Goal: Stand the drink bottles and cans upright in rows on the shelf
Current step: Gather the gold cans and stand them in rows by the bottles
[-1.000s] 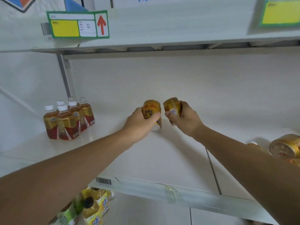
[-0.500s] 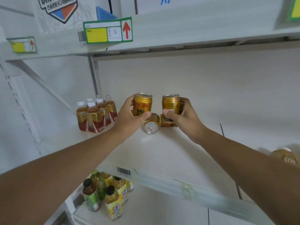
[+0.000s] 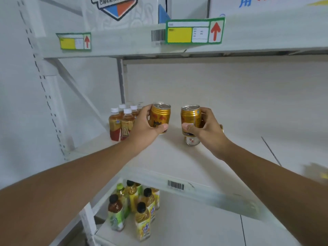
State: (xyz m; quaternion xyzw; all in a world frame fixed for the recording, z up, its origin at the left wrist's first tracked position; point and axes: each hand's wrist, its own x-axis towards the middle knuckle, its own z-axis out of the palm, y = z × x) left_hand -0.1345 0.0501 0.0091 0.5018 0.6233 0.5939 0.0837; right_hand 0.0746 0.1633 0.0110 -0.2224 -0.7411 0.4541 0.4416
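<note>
I have a gold can in each hand, both upright and lifted above the middle shelf (image 3: 177,162); the step I judge myself to be in is setting them down beside the tea bottles (image 3: 122,124) that already stand in a cluster at the shelf's back left corner; to do it well I want to lower each can straight down with its base flat, start the row just beside the bottles, and leave the second can touching or just beside the first so the line stays tight; I would not let go until the base sits fully on the board, since a tilted can will roll.

My left hand (image 3: 143,129) wraps the left can (image 3: 159,118), thumb across the front near the bottom and fingers curled behind; it partly hides the bottles behind it; my right hand (image 3: 205,129) grips the right can (image 3: 190,119) the same way, thumb low on the front, fingers round the far side; neither hand is spread.

Below the right can a third can (image 3: 191,141) lies on its side on the shelf, end toward me; it needs standing up too; I judge it could roll if I nudge it while lowering.
</note>
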